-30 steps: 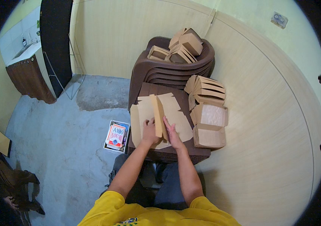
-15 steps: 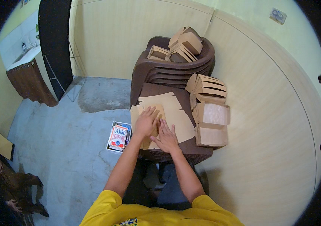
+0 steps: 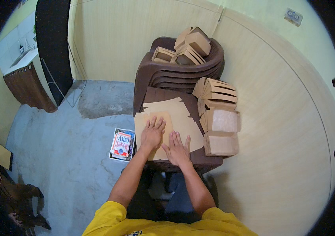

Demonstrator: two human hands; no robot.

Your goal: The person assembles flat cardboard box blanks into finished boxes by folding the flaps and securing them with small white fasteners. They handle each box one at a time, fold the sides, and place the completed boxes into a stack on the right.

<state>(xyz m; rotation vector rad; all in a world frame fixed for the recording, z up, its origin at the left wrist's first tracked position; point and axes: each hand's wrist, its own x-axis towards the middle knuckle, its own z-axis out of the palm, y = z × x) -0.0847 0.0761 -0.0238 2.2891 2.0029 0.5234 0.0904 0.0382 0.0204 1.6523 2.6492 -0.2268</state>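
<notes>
Flat brown cardboard box blanks with notched edges lie overlapped on the seat of a stack of brown plastic chairs. Pressed flat with fingers stretched, my left hand rests on a small folded tan panel at the left of the blanks. My right hand lies open just to the right and slightly nearer me, its fingers spread on the cardboard. Neither hand grips anything.
Folded brown boxes and an opened box stand right of the seat. More boxes sit on the chair's upper part. A white crate with a card pack is at left. A person is at lower left.
My right hand has moved slightly right and toward me, away from the left hand. My left hand has shifted slightly and flattened, staying on the tan panel.
</notes>
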